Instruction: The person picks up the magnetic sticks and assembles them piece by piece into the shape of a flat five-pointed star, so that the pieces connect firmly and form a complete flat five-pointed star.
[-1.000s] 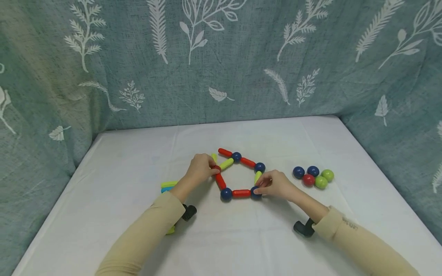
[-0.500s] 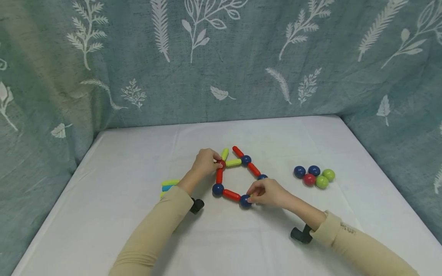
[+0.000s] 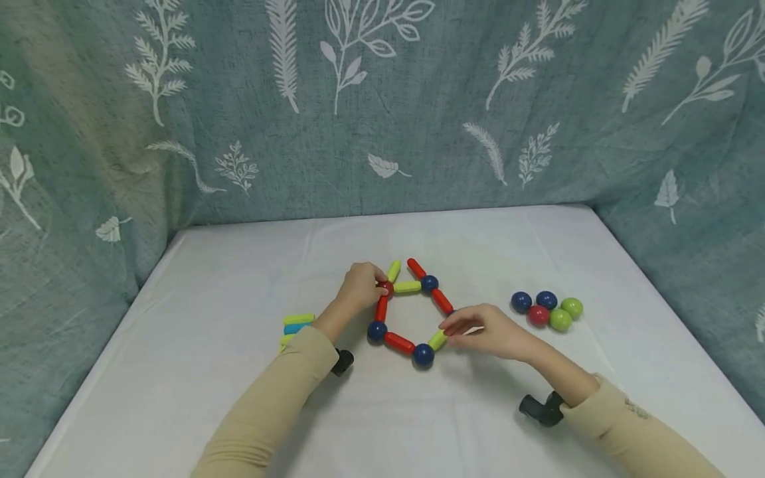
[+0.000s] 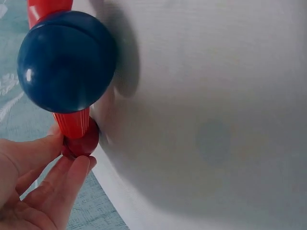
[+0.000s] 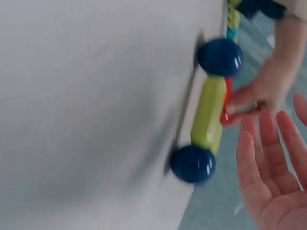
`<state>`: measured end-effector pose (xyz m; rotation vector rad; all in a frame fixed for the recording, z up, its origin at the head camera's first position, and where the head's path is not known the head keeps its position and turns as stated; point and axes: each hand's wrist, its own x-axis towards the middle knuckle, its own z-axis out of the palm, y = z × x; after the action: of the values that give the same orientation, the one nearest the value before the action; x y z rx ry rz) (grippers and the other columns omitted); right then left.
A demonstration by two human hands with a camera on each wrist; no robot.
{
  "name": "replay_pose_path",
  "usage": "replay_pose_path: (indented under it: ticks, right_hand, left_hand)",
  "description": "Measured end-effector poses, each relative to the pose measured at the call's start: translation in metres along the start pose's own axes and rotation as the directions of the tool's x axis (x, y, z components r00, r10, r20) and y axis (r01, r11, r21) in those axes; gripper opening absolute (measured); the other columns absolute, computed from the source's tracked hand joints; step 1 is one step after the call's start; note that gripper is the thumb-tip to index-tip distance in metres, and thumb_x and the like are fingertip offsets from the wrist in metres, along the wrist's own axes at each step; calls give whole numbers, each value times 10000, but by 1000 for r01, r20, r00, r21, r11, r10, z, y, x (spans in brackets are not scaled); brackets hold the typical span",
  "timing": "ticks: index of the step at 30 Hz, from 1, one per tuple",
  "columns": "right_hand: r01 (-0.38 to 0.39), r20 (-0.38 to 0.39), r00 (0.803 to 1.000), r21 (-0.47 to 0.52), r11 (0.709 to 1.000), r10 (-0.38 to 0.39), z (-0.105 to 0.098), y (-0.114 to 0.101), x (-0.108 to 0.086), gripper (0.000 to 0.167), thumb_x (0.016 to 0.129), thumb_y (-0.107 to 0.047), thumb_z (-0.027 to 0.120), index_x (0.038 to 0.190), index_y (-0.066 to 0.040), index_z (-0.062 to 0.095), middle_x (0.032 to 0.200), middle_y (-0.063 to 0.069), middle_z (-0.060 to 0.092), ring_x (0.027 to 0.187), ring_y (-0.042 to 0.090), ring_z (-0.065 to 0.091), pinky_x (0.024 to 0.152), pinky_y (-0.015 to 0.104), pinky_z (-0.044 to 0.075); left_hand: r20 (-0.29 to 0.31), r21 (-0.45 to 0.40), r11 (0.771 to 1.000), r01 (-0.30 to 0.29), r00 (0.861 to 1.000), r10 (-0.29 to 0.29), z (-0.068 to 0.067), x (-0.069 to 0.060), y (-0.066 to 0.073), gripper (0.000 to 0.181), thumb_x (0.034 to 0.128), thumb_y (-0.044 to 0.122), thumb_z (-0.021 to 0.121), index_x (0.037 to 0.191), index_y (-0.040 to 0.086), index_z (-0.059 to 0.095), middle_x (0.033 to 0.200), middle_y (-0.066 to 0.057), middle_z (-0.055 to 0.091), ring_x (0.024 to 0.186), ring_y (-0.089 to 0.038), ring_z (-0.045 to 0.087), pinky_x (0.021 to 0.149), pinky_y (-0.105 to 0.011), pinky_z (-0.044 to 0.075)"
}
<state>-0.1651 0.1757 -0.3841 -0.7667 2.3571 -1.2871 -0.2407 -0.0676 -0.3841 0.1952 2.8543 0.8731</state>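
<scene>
One red ball [image 4: 83,145] sits pinched in the left hand [image 3: 357,287], likely steadying the ring [image 3: 399,342] (right hand [image 3: 491,330]: fingers spread).

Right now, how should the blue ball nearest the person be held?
Probably from the near side, pinching the blue ball front and back at its round middle: a red rod meets its left and a green rod its far right, leaving its near edge open.
</scene>
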Motion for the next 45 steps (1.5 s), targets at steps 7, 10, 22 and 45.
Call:
replay_pose_path:
  ticks: [7, 10, 22, 45]
  right_hand:
    - [-56, -193, 980, -59, 997, 44, -36, 8, -20, 310, 862, -176, 642, 1116, 1, 621, 1066, 104, 642, 960, 211, 601, 823, 347, 490]
    - [-99, -280, 957, -84, 992, 72, -56, 13, -35, 321, 868, -187, 636, 1126, 3, 613, 1075, 134, 636, 882, 158, 611, 748, 296, 501]
    - [-240, -440, 887, -180, 954, 140, -110, 59, -81, 369, 899, -213, 595, 1179, 26, 567, 1151, 224, 575, 920, -160, 428, 824, 251, 459]
    - [-457, -295, 863, -109, 883, 410, -125, 91, -90, 571, 856, -278, 642, 1242, 106, 470, 1255, 349, 427, 1119, 477, 430, 852, 504, 443]
  left_hand:
    - [-11, 3, 1000, -11, 1000, 11, 3, -2, -2, 213, 819, 47, 673, 1023, -12, 684, 985, -112, 657, 892, -209, 572, 738, -273, 508]
    - [-14, 1, 1000, -24, 1000, 24, 4, -1, -2, 227, 815, 53, 678, 1034, -6, 684, 992, -106, 659, 911, -209, 570, 749, -274, 502]
    - [-24, -6, 1000, -20, 1000, 20, 1, -2, -3, 214, 823, 50, 670, 1030, -1, 684, 992, -103, 658, 913, -215, 575, 784, -301, 499]
    - [-37, -20, 999, -41, 999, 40, 1, -1, -9, 210, 821, 69, 677, 1021, 7, 688, 989, -96, 665, 907, -206, 600, 733, -283, 505]
